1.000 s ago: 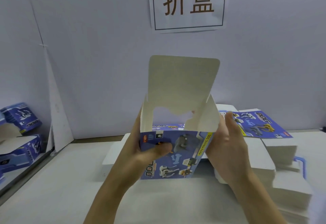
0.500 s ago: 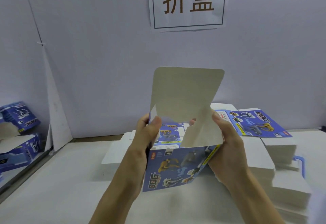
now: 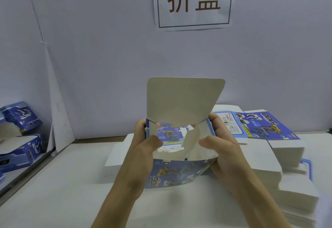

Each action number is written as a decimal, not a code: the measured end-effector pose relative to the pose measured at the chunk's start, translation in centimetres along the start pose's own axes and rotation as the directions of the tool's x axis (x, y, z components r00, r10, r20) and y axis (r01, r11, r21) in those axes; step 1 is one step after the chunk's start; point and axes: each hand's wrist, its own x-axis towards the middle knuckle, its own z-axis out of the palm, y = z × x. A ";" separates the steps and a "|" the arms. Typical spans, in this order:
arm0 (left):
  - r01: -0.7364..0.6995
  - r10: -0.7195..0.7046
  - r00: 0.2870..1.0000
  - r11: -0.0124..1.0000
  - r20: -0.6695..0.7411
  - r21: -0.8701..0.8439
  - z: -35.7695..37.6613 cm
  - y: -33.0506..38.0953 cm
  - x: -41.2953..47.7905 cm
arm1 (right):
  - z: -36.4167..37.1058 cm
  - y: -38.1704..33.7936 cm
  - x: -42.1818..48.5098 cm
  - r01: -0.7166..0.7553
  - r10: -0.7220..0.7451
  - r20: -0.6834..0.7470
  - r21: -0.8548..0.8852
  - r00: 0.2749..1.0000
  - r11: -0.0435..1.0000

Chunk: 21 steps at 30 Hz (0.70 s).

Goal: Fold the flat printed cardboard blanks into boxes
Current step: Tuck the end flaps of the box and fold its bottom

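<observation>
At six o'clock over the white worktop (image 3: 53, 182), the half-formed blue printed cardboard box (image 3: 179, 172) stands upright, gripped from both sides. Left hand (image 3: 143, 148) clasps its nine-o'clock wall while right hand (image 3: 221, 147) thumbs the three-o'clock side flap (image 3: 199, 143) inward, probably so the raised grey lid flap (image 3: 183, 100) can close over it.

Two bare forearms reach up from the lower edge of the head view, with no sleeves, gloves, rings or watch on them. The left hand (image 3: 143, 148) and right hand (image 3: 221, 147) show short, unpainted nails.
</observation>
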 end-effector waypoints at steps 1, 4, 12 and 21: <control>-0.003 0.003 1.000 1.000 -0.001 0.001 0.0 0.0 0.0 | 0.0 0.0 0.0 0.002 -0.002 0.000 -0.005 1.000 1.000; -0.021 0.021 1.000 1.000 0.009 0.007 0.0 -0.1 0.0 | 0.1 -0.1 0.0 0.009 -0.009 -0.001 -0.005 1.000 1.000; -0.036 0.036 0.999 0.999 0.001 0.019 0.1 0.0 0.0 | 0.6 -0.5 -0.1 0.012 -0.012 -0.038 0.003 0.999 1.000; -0.011 0.017 0.998 0.995 -0.063 0.096 0.3 0.2 -0.3 | 0.9 -0.7 -0.1 -0.007 0.006 -0.111 -0.009 0.994 1.000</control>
